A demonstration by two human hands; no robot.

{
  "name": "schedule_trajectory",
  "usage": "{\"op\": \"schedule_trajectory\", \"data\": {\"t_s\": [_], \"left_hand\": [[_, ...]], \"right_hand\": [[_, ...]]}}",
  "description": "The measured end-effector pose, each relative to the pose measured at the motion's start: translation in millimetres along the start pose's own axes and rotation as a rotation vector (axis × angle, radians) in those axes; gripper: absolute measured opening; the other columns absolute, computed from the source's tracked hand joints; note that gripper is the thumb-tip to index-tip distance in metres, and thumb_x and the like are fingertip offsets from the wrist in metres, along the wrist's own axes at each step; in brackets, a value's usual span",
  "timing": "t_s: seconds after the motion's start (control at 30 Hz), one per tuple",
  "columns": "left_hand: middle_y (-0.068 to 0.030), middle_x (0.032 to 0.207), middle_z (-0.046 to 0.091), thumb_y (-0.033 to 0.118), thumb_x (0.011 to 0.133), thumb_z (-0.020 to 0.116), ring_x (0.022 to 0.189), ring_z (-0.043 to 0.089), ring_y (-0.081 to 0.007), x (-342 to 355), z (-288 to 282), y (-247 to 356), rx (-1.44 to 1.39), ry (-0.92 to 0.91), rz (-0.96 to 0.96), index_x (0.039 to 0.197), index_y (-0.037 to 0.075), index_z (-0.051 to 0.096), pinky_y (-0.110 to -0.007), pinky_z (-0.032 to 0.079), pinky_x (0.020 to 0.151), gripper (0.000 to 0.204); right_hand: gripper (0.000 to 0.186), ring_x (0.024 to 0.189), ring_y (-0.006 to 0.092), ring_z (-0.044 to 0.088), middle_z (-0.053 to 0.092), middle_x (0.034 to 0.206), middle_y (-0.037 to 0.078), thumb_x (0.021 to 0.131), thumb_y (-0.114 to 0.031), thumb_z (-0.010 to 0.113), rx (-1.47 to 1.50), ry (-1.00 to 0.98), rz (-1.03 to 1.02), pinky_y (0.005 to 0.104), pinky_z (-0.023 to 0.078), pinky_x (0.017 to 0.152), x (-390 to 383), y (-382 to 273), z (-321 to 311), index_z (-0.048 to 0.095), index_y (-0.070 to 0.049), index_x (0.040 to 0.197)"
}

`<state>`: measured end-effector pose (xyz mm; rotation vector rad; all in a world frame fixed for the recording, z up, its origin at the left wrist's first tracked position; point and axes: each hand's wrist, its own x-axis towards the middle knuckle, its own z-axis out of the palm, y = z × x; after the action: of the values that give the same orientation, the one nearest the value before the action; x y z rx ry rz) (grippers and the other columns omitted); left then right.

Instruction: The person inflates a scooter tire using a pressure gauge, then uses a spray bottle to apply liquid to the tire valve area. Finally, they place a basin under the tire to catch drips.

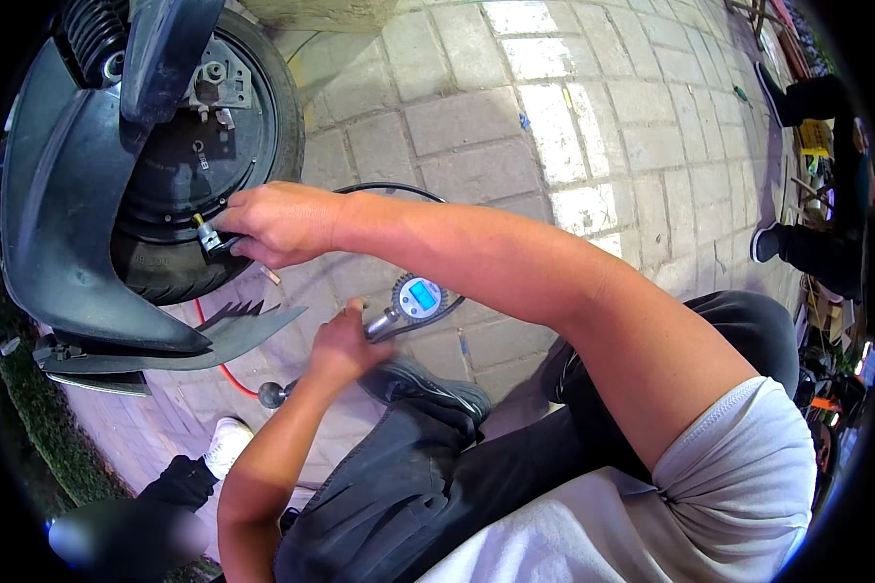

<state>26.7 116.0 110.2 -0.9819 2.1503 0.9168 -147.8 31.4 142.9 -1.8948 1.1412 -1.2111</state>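
My left hand (343,347) is closed around a tire inflator with a round digital gauge (420,297) and a metal body. My right hand (287,222) pinches a metal air chuck (209,238) against the wheel's rim. A brass-coloured valve stem (198,220) shows beside the chuck; whether the two are locked together I cannot tell. The wheel has a black tire (287,126) and a dark hub (170,160). From the gauge a black hose (391,188) loops behind my right forearm. A red air hose (235,381) runs to a coupling (273,394) below my left hand.
A black scooter fender (53,214) curves around the wheel, with a mudflap (233,335) near my left hand. A coil spring (97,44) sits above. Brick paving (476,121) lies beyond. Another person's white shoe (227,445) is at lower left; dark-clad legs (817,253) stand at right.
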Motion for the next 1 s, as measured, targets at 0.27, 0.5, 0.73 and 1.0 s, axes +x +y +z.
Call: {"op": "schedule_trajectory", "data": {"t_s": [0.27,0.5,0.73,1.0], "left_hand": [[-0.0235,0.095,0.066,0.042,0.066,0.078,0.092,0.064,-0.0370,-1,-1,2,-0.021,0.011,0.035,0.114,0.001,0.051,-0.043,0.051,0.081,0.069],[-0.0182,0.083,0.066,0.038,0.072,0.072,0.081,0.063,-0.0374,-3,2,-4,0.069,0.002,0.144,0.092,0.006,0.058,-0.046,0.050,0.074,0.040],[-0.0201,0.090,0.066,0.037,0.070,0.073,0.086,0.064,-0.0375,-2,-1,0,0.109,-0.070,0.112,0.102,0.007,0.057,-0.045,0.050,0.077,0.047],[-0.0217,0.106,0.064,0.038,0.067,0.075,0.094,0.064,-0.0383,4,10,-16,0.042,0.080,0.040,0.122,0.003,0.049,-0.044,0.050,0.083,0.071]], "right_hand": [[0.031,0.085,0.0409,0.059,0.058,0.091,0.019,0.079,-0.015,0.065,0.002,-0.001,-0.013,0.0475,0.049,0.073,0,1,1,0.060,-0.004,0.108],[0.033,0.085,0.0403,0.059,0.058,0.092,0.018,0.080,-0.013,0.065,-0.010,0.007,0.001,0.0472,0.049,0.072,0,2,4,0.059,-0.004,0.111],[0.037,0.084,0.0392,0.059,0.057,0.093,0.017,0.079,-0.014,0.066,-0.041,0.013,0.042,0.0467,0.049,0.071,-1,-2,4,0.058,-0.005,0.114],[0.037,0.083,0.0374,0.058,0.053,0.091,0.017,0.077,-0.011,0.063,-0.027,0.028,0.069,0.0447,0.049,0.072,-18,-17,10,0.055,-0.001,0.111]]}}
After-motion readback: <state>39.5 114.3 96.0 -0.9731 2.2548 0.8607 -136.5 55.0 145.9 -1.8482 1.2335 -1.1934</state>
